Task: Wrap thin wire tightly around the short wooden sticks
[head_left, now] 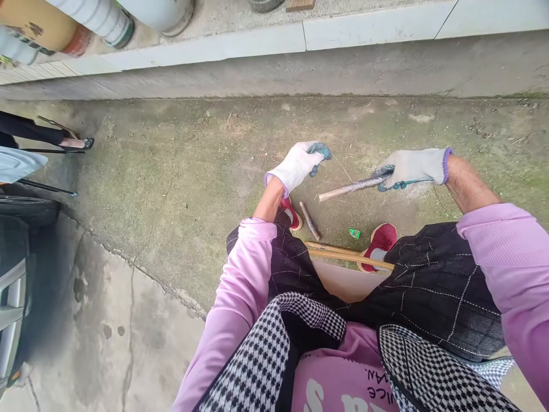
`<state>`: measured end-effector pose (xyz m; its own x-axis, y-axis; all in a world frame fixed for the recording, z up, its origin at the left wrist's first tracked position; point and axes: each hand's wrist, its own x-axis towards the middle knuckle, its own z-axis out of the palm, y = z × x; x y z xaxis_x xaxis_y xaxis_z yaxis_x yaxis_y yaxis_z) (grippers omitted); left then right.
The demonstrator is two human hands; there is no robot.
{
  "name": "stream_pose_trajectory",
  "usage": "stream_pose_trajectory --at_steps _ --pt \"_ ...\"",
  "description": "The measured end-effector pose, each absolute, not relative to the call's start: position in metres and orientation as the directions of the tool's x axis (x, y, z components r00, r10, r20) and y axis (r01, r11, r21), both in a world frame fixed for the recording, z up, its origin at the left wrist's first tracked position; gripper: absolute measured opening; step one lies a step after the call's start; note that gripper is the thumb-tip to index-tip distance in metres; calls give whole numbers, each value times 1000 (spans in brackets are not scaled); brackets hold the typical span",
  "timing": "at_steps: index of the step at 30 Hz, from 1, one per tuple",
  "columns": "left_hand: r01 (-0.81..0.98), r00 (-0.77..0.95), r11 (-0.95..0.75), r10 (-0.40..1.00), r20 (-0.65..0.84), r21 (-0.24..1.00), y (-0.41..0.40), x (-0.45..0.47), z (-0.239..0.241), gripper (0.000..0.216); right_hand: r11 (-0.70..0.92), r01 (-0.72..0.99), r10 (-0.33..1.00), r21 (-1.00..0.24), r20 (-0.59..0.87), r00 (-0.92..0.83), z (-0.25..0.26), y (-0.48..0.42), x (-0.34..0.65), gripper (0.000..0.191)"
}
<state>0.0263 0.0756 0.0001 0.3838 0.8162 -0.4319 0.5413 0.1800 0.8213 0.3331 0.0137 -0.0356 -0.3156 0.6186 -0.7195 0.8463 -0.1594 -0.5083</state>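
My right hand [409, 167], in a white glove with blue fingertips, is closed round one end of a short grey-barked stick [351, 187] that points left, above the ground. My left hand [300, 163], gloved the same way, hovers to the left of the stick's free end with its fingers curled; whether it holds a thin strand is too fine to tell. A second short stick [309, 221] lies on the ground between my red shoes [381, 237]. Two long pale wooden rods [347, 254] lie across by my knees.
A small green scrap [354, 233] lies near my right shoe. A concrete kerb [274, 63] runs across the back with cylinders [103, 20] above it. Another person's foot [79, 143] and a vehicle's side [17, 274] are at the left. The mossy concrete is cracked.
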Motion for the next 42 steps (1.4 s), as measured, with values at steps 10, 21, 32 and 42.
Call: stream_pose_trajectory --at_steps 10,21,32,42 --pt "536 449 206 752 -483 819 64 43 -11 16 -451 137 877 -882 -467 -114 0 15 306 28" --pt "669 635 15 508 -582 743 41 53 -10 33 -430 -35 863 -902 -422 277 -34 39 320 29" --pt "608 478 146 718 -506 781 63 32 9 20 -107 974 787 -198 -616 -38 -47 26 318 12" --pt "511 420 175 804 -422 842 81 27 -2 16 -348 448 596 -824 -563 -572 -14 5 302 37"
